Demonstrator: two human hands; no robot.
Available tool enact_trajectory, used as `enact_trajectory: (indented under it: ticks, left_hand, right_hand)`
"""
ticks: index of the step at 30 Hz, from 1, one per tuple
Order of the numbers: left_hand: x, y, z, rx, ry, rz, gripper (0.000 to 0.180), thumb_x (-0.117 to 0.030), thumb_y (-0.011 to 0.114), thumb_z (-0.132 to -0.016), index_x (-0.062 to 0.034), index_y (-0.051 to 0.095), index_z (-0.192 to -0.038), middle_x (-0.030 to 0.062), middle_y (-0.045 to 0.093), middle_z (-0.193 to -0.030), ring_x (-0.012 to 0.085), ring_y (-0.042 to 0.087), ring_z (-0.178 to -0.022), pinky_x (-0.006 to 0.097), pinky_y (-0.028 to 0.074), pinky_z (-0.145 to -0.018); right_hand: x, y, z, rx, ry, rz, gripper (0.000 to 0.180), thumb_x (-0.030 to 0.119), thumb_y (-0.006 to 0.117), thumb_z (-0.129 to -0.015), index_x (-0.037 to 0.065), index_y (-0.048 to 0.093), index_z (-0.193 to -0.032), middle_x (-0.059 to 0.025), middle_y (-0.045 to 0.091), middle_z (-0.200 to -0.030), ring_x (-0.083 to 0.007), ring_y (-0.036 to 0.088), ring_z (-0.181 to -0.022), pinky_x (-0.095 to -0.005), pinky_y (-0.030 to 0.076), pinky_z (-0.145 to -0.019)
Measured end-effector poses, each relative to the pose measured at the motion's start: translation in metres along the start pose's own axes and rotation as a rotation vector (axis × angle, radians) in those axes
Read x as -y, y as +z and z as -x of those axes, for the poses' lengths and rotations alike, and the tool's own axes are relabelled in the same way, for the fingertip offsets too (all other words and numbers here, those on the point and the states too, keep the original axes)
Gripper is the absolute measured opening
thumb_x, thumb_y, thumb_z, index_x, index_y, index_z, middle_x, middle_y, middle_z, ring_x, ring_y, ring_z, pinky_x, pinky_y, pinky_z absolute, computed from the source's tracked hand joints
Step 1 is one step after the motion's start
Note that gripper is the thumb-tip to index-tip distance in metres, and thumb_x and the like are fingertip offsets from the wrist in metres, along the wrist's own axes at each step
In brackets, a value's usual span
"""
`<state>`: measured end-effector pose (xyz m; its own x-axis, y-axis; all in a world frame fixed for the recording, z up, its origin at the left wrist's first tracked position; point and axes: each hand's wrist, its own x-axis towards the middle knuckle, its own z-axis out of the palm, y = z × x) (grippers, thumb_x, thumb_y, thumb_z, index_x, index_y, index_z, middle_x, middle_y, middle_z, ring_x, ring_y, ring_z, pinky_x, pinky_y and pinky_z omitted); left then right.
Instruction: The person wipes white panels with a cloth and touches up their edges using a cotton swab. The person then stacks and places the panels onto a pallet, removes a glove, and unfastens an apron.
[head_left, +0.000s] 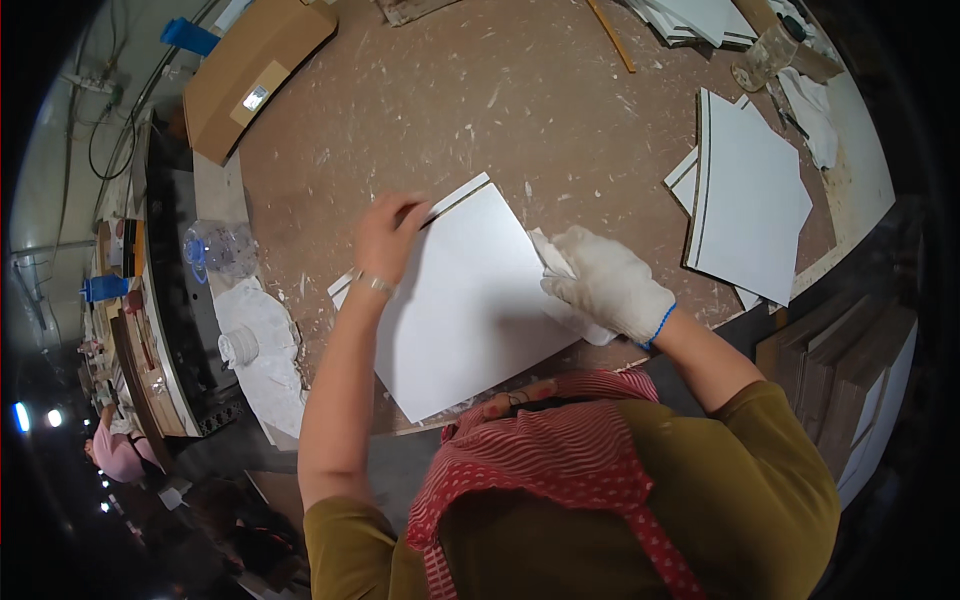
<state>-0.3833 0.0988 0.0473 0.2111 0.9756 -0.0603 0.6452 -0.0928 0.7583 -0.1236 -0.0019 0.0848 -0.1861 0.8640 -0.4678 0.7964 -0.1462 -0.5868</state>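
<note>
A white panel (470, 300) with a dark groove along its far-left edge lies in front of me on the brown worktable. My bare left hand (388, 235), a band at its wrist, is at that grooved edge, fingers bent and somewhat blurred, thumb side toward the panel. A white cotton glove with a blue cuff covers my right hand (612, 282). Its fingers are closed on a white cloth (592, 328), pressed against the panel's right edge. The corner of another white piece (340, 288) shows past my left forearm.
More white panels (745, 200) lie stacked at the right, and others (700, 20) at the far right by a jar (768, 58). A cardboard box (255, 75) stands far left. A clear plastic bottle (225, 250) and white sheeting (265, 350) line the left edge. Boards (845, 370) stand lower right.
</note>
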Motion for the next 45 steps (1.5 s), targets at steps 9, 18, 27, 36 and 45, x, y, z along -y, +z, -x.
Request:
enact_trajectory:
  ticks: [9, 18, 27, 36, 45]
  left_hand:
    - [-0.004, 0.031, -0.046, 0.295, -0.394, 0.156, 0.017, -0.021, 0.068, -0.083, -0.0033, 0.067, -0.084, -0.0029, 0.06, -0.073, 0.0047, 0.051, -0.064, 0.021, 0.042, -0.058]
    - [-0.019, 0.038, -0.051, 0.27, -0.532, 0.131, 0.021, -0.023, 0.071, -0.081, -0.0067, 0.061, -0.073, -0.0035, 0.057, -0.068, 0.0041, 0.047, -0.059, 0.02, 0.039, -0.054]
    - [-0.012, 0.042, -0.06, 0.282, -0.522, -0.042, 0.025, -0.029, 0.072, -0.081, -0.0078, 0.06, -0.073, -0.0026, 0.056, -0.067, 0.0045, 0.047, -0.059, 0.021, 0.04, -0.057]
    - [-0.026, 0.041, -0.054, 0.309, -0.549, 0.118, 0.022, -0.028, 0.068, -0.084, -0.0077, 0.064, -0.078, -0.0056, 0.055, -0.067, 0.0039, 0.047, -0.062, 0.021, 0.039, -0.058]
    - [0.008, 0.045, 0.0, -0.024, 0.149, -0.147, 0.035, -0.024, 0.065, -0.083, 0.0006, 0.061, -0.107, 0.0161, 0.062, -0.105, 0.0268, 0.059, -0.098, 0.035, 0.045, -0.087]
  right_hand:
    - [-0.01, 0.002, 0.001, -0.032, -0.157, -0.015, 0.024, 0.023, 0.061, -0.083, 0.005, 0.054, -0.097, -0.019, 0.056, -0.098, -0.0365, 0.058, -0.092, -0.0423, 0.047, -0.077]
    - [-0.011, 0.006, -0.006, 0.029, -0.11, 0.104, 0.032, 0.027, 0.06, -0.085, 0.007, 0.051, -0.109, -0.0138, 0.054, -0.108, -0.0331, 0.06, -0.096, -0.0436, 0.048, -0.082]
    - [-0.003, 0.003, -0.006, 0.072, -0.069, 0.191, 0.036, 0.023, 0.061, -0.083, 0.009, 0.051, -0.115, -0.0126, 0.054, -0.11, -0.0306, 0.06, -0.1, -0.0412, 0.05, -0.085]
    - [-0.007, 0.001, 0.0, 0.038, -0.107, 0.164, 0.039, 0.025, 0.06, -0.084, 0.01, 0.048, -0.119, -0.013, 0.055, -0.109, -0.0315, 0.06, -0.098, -0.0408, 0.049, -0.083]
    - [-0.02, 0.001, -0.002, -0.073, -0.07, -0.346, 0.022, 0.02, 0.055, -0.088, 0.006, 0.058, -0.105, -0.0137, 0.061, -0.105, -0.0278, 0.059, -0.096, -0.0366, 0.048, -0.083]
